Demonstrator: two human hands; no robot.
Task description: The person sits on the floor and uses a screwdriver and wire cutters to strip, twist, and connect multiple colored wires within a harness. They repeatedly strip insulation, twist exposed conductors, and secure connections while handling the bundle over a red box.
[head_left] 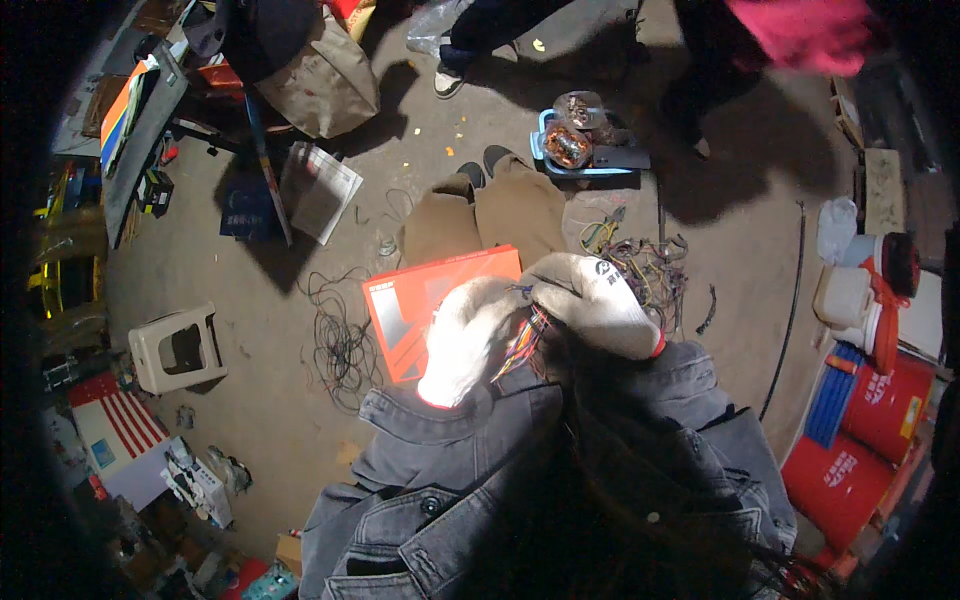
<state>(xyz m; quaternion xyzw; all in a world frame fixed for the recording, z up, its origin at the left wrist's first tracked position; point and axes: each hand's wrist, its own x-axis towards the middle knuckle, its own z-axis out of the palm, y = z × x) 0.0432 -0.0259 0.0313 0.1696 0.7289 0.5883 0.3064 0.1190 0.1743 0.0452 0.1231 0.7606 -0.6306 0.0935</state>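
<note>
Both of my hands wear white work gloves and meet in front of my chest. My left hand [462, 340] and my right hand [592, 303] are closed together on a bundle of thin multicoloured wires [522, 343] that hangs between them. An orange flat box [420, 300] lies on my lap under the hands, across my tan trousers [490, 212]. My dark denim jacket [520, 480] fills the lower part of the view.
A tangle of wires [652, 270] lies on the concrete floor to my right, black cable loops [340, 345] to my left. Ahead sits a blue tray with a copper-wound motor part [570, 145]. Red buckets [880, 410] stand right, a white stool [178, 348] left. Another person's legs [480, 40] stand ahead.
</note>
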